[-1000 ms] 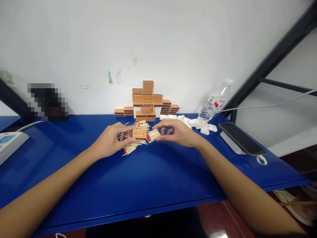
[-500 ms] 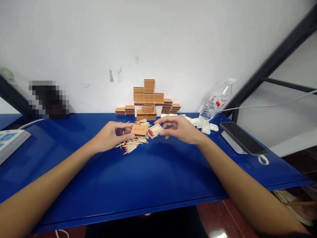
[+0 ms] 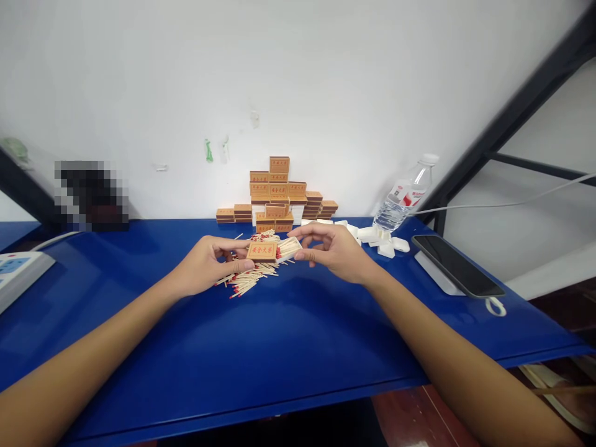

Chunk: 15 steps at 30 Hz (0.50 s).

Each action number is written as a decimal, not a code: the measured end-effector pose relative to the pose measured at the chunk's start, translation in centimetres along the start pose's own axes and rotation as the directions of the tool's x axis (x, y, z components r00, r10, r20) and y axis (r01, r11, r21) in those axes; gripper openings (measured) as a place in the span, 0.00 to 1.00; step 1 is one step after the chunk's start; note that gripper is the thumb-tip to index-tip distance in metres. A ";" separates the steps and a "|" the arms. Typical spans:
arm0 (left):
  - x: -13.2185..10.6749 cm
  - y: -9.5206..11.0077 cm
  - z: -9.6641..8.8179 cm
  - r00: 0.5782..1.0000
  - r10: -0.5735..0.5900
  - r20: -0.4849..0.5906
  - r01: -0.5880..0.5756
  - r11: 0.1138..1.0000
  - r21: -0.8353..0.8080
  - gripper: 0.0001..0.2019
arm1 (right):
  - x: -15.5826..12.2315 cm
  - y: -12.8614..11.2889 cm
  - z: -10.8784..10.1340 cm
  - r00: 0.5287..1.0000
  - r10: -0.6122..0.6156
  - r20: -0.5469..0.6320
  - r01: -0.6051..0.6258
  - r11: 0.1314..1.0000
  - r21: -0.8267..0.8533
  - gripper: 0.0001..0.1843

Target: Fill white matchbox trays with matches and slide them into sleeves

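My left hand (image 3: 209, 264) pinches an orange matchbox sleeve (image 3: 262, 250) with red characters, held just above the blue table (image 3: 279, 347). My right hand (image 3: 330, 249) grips a white inner tray (image 3: 289, 248) filled with red-tipped matches; the tray's left end meets the sleeve's right opening. Under both hands lies a loose pile of matches (image 3: 246, 279) spread on the table.
A stack of orange matchboxes (image 3: 275, 195) stands against the white wall. Several empty white trays (image 3: 379, 239) lie to its right, beside a leaning water bottle (image 3: 403, 195). A phone (image 3: 457, 266) rests on a stand at the right, a power strip (image 3: 18, 273) at the far left.
The tray in my right hand has moved left until its end meets the sleeve's opening; half a second ago a small gap separated them. Both hands sit slightly lower.
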<state>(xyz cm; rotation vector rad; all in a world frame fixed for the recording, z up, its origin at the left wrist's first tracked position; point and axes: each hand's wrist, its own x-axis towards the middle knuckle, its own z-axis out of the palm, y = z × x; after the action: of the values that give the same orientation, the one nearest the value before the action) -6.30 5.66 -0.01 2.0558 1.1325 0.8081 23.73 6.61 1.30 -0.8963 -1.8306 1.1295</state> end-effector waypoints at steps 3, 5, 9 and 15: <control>0.0 0.1 -0.1 1.000 -0.012 -0.001 0.012 1.000 0.012 0.25 | 0.0 -0.1 -0.1 1.000 -0.025 -0.019 0.025 1.000 -0.001 0.24; 0.0 0.4 -0.1 1.000 -0.023 -0.009 0.023 1.000 0.001 0.25 | -0.1 -0.2 -0.1 0.999 -0.032 -0.029 0.032 0.999 -0.005 0.25; -0.1 0.8 0.0 1.000 -0.020 -0.003 0.020 0.999 -0.037 0.25 | -0.1 -0.2 -0.1 0.999 -0.025 -0.041 0.024 1.000 -0.012 0.26; -0.1 0.8 0.1 1.000 -0.019 0.012 0.020 0.996 -0.084 0.25 | -0.2 -0.2 0.0 0.999 -0.009 -0.041 0.009 1.000 -0.006 0.26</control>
<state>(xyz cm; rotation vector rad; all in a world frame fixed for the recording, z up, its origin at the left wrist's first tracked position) -5.87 5.19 0.55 1.9752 1.0921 0.8197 23.75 6.36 1.43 -0.9072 -1.8041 1.0926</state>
